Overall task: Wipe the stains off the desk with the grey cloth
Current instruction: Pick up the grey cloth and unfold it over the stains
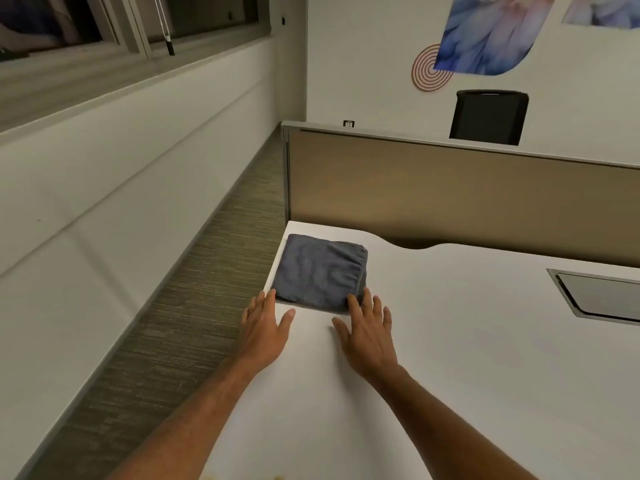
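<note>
Both hands lay spread flat, left hand (265, 322) and right hand (367, 336) touching the folded grey cloth's (320, 270) near edge; best lifted whole by both corners off the desk (450, 341).

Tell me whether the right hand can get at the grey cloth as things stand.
Most likely yes. The right hand lies open on the white desk with its fingertips at the near edge of the folded grey cloth, and nothing stands between them.
</note>
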